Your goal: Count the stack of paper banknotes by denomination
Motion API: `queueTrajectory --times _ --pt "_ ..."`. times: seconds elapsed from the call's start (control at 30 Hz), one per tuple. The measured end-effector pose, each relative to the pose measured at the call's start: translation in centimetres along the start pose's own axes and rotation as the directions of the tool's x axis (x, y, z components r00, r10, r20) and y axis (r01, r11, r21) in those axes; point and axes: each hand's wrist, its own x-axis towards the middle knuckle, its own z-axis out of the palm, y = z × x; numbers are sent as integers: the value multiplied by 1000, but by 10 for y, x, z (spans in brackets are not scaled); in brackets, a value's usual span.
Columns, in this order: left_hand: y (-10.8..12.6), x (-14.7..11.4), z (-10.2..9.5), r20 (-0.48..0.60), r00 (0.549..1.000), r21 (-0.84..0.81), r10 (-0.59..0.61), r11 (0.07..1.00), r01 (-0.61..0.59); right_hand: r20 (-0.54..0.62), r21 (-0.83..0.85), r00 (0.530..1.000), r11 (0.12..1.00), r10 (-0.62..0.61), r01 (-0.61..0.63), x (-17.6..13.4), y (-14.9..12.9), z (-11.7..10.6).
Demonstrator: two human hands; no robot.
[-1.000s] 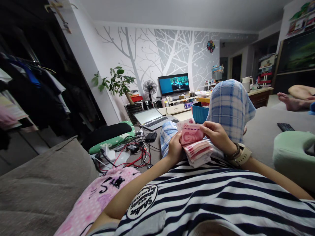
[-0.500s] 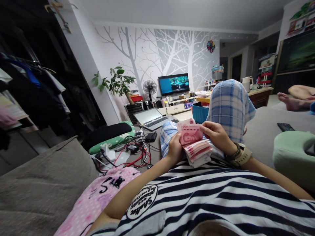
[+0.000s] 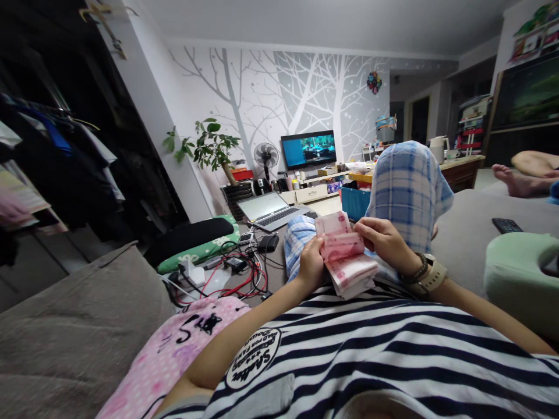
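A bundle of red banknotes [image 3: 351,272] rests over my lap, its lower ends fanned toward my striped shirt. My left hand [image 3: 311,260] is closed around the bundle's left edge. At the upper right edge, my right hand [image 3: 381,240] pinches the top of one note between thumb and fingers. That note is curled and bent in the middle of the bundle, and part of it is blurred. More notes stick up beyond it, above my left hand. A watch and a dark bracelet circle my right wrist.
On the sofa to the left lie an open laptop [image 3: 275,212], tangled cables [image 3: 251,270] and a pink blanket [image 3: 183,355]. A remote control [image 3: 506,225] and a green cushion [image 3: 519,265] are at the right. Another person's foot [image 3: 506,178] shows at far right.
The note that lay flat with its portrait showing is now curled over. The banknotes beyond it show more. Both hands stay in nearly the same place.
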Motion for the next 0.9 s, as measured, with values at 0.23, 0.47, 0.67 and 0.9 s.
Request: queueTrajectory --times 0.23,0.47,0.67,0.9 --pt "2 -2 12 213 957 -480 -196 832 278 -47 -78 999 997 -15 11 3 4 -3" --pt "3 -4 11 282 937 -493 -207 806 327 -123 -121 992 993 1 -16 6 12 -3" --pt "3 -3 12 262 947 -478 -188 827 296 -83 -182 996 983 -40 25 6 15 -3" --pt "-4 3 5 -41 995 -139 -95 986 88 -85 -151 995 987 -59 45 3 6 0"
